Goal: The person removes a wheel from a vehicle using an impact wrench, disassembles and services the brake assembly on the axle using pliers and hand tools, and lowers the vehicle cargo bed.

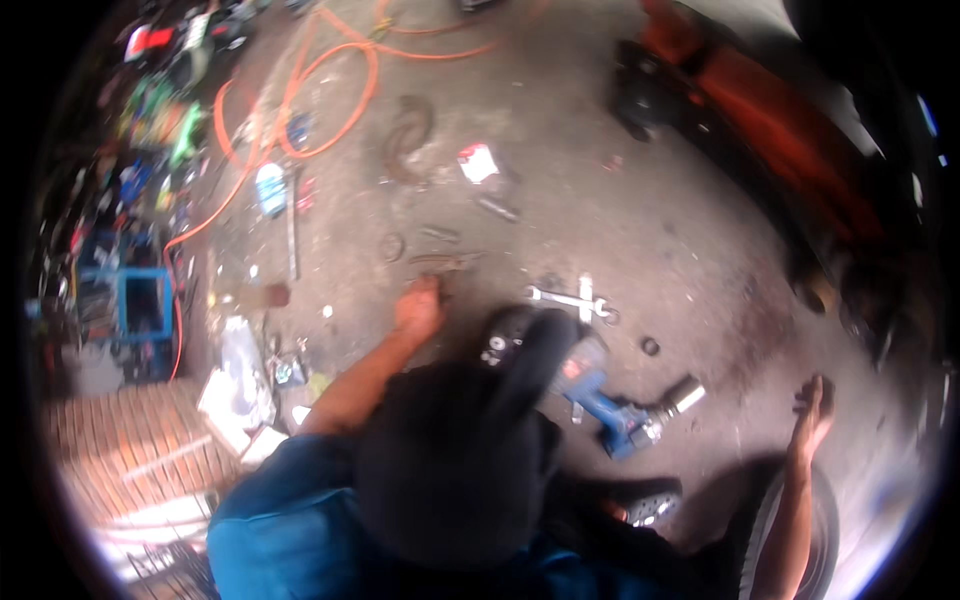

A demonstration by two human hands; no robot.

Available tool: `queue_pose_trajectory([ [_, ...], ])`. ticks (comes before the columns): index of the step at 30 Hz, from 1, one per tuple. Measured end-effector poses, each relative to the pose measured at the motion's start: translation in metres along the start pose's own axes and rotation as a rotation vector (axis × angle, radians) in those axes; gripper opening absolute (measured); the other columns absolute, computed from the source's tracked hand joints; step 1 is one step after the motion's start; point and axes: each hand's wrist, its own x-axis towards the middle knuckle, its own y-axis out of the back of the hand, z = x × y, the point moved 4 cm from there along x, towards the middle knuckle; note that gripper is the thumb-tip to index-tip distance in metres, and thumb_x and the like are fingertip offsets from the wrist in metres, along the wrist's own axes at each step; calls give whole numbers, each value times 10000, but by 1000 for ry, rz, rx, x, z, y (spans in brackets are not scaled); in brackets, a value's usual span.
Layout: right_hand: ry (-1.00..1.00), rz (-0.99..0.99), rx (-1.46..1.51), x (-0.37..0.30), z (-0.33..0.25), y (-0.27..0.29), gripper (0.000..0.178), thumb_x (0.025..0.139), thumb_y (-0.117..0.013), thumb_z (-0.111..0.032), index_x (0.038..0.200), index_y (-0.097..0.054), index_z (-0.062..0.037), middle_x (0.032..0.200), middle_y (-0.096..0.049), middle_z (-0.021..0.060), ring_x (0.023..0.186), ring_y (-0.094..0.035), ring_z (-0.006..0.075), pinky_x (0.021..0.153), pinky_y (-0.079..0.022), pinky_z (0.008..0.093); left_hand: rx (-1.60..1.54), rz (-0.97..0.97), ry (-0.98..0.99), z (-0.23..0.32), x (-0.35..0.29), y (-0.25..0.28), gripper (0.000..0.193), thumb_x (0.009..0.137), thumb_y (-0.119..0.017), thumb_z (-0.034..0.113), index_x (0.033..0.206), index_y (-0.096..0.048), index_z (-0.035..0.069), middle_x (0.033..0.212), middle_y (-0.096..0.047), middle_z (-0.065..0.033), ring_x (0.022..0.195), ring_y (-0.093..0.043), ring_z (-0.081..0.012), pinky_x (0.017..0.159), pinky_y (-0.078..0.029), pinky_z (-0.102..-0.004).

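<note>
My left hand (420, 308) reaches down to the floor beside some thin metal pieces (435, 258). Its fingers are blurred, so any hold is unclear. Off to the right, my right hand (814, 415) hangs with fingers apart and nothing in it, its forearm passing over a tire (825, 530). Between the hands lies a blue cordless impact wrench (605, 405), with a shiny socket (687, 394) at its end. Beyond it, a spanner (560, 298) lies across another metal tool. A small dark ring (650, 346) rests to their right. A large dark shape hides the lower middle.
An orange hose (370, 75) loops across the far left floor. A rusty C-shaped piece (408, 140) and a red-and-white packet (478, 162) lie farther off. Red-orange equipment (780, 120) stands at far right. Clutter, a blue frame (145, 300) and brownish slats (140, 450) line the left.
</note>
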Motion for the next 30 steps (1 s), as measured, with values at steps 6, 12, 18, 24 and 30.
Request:
queue_pose_trajectory([
  [6,72,-314,19,-5,-21,-65,320,913,-526,-356,976,-562,-45,781,-536,10,640,-524,97,523,-412,234,-27,85,70,-24,-19,14,286,771,-604,199,998,-549,33,992,-599,-216,873,-602,-391,747,-499,-469],
  [12,16,-475,144,-26,-62,-100,341,875,-617,-277,1063,-567,3,911,-610,81,795,-587,141,655,-486,262,-604,47,144,37,3,89,321,798,-631,280,875,-555,-22,670,-587,-169,632,-577,-290,595,-455,-409],
  [18,139,-1007,41,-71,-171,-172,851,827,-515,-618,1382,-321,-3,1346,-424,247,1263,-414,350,1045,-341,423,-774,-442,-91,135,21,163,268,771,-674,261,821,-597,9,628,-493,0,586,-433,-89,511,-352,-278],
  [24,207,-703,488,-76,-199,-106,625,910,-410,-574,1192,-529,-29,1174,-563,203,1106,-533,300,966,-410,416,-436,-813,-592,327,-11,234,396,806,-630,392,832,-586,-2,648,-483,-12,623,-441,-113,523,-352,-298],
  [30,50,-329,831,-51,-186,-27,494,941,-402,-465,942,-557,4,856,-661,139,820,-623,213,801,-485,350,-653,-1014,-849,414,-57,217,423,778,-681,312,1004,-546,-19,966,-498,-106,806,-554,-172,662,-503,-336],
])
